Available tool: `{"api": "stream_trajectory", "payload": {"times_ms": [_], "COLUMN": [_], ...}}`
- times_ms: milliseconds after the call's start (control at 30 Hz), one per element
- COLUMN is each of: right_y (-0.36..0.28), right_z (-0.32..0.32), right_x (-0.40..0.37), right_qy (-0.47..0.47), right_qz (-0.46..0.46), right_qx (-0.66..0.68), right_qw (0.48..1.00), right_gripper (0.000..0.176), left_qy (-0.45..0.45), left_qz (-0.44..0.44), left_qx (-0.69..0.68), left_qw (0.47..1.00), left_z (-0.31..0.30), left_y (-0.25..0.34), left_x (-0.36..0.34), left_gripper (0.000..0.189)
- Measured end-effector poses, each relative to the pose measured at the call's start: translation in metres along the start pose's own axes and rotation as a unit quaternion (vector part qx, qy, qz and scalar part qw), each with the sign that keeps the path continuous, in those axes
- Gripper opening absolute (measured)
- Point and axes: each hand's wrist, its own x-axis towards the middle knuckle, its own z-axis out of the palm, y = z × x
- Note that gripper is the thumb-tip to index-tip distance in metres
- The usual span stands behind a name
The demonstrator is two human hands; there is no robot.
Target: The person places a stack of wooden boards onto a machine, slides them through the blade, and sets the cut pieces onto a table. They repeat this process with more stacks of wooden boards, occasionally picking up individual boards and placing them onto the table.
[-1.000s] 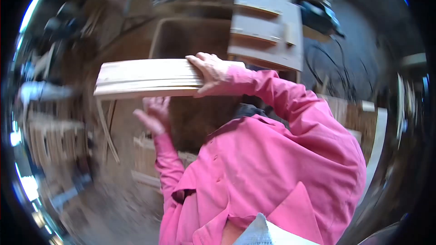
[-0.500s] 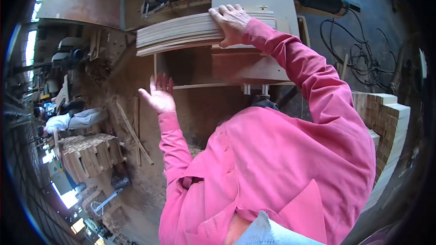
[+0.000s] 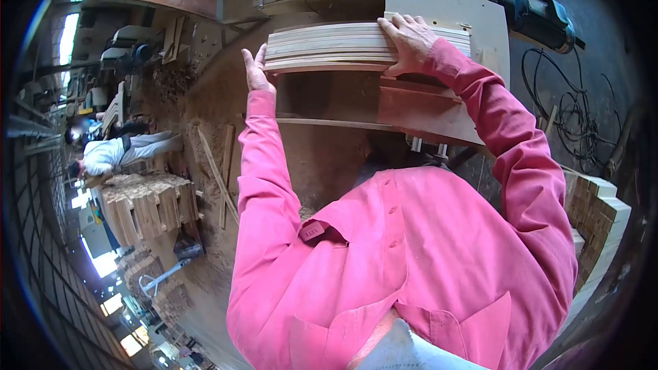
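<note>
While the right grip clasps wooden strips (undersides hidden), left grip spread, at their ends

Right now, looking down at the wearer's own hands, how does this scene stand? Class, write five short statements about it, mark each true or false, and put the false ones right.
1. The right hand grips across the boards. True.
2. The wearer's sleeves are blue. False: they are pink.
3. Dark cables lie in loose loops toward the picture's right side. True.
4. The left hand is over the cables. False: it is at the boards' left end.
5. Another person is in view toward the picture's left side. True.
</note>
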Motion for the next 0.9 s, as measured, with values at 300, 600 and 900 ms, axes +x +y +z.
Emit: {"api": "stream_trajectory", "payload": {"times_ms": [300, 600, 900], "right_y": [-0.012, 0.023, 0.024], "right_z": [0.005, -0.001, 0.003], "right_x": [-0.003, -0.063, -0.069], "right_qy": [0.013, 0.057, 0.065], "right_qz": [0.003, 0.028, 0.044], "right_qx": [-0.028, -0.006, -0.011], "right_qw": [1.000, 0.998, 0.997], "right_gripper": [0.118, 0.118, 0.121], "left_qy": [-0.070, -0.005, -0.105], "left_qz": [0.032, 0.077, -0.004], "left_qx": [0.081, 0.126, 0.176], "left_qw": [0.994, 0.989, 0.979], "left_z": [-0.011, 0.034, 0.019], "left_y": [0.008, -0.026, 0.009], "left_x": [0.006, -0.015, 0.007], "left_gripper": [0.081, 0.081, 0.097]}}
